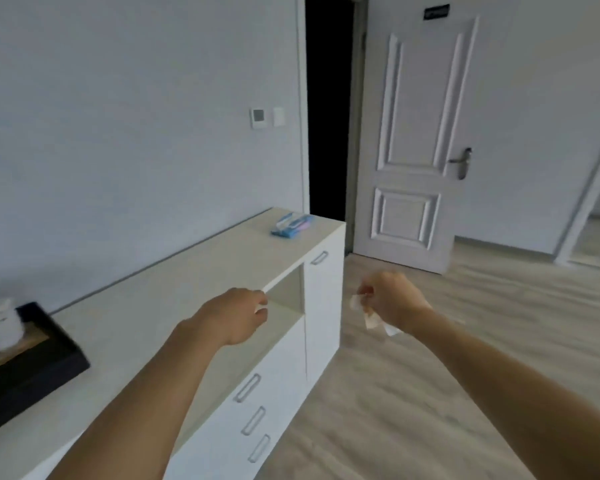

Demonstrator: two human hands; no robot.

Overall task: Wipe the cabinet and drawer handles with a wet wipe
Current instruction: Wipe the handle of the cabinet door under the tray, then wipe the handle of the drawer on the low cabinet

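Right hand (392, 299) grip clamps wipe (373, 318); left hand (236, 315) unclear, over cabinet (153, 289) beside door (420, 133).

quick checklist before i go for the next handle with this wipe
1. Wipe in hand: ok, the right hand grips the crumpled white wet wipe.
2. Wipe on a handle: not ok, it hangs over the wooden floor, apart from the white cabinet.
3. Handles unobstructed: ok, silver loop drawer handles and silver cabinet door handle show fully.
4. Left hand free: cannot tell, curled by the open shelf, something white at its fingertips.
5. Spare wipes: ok, the blue wipe pack lies on the cabinet.
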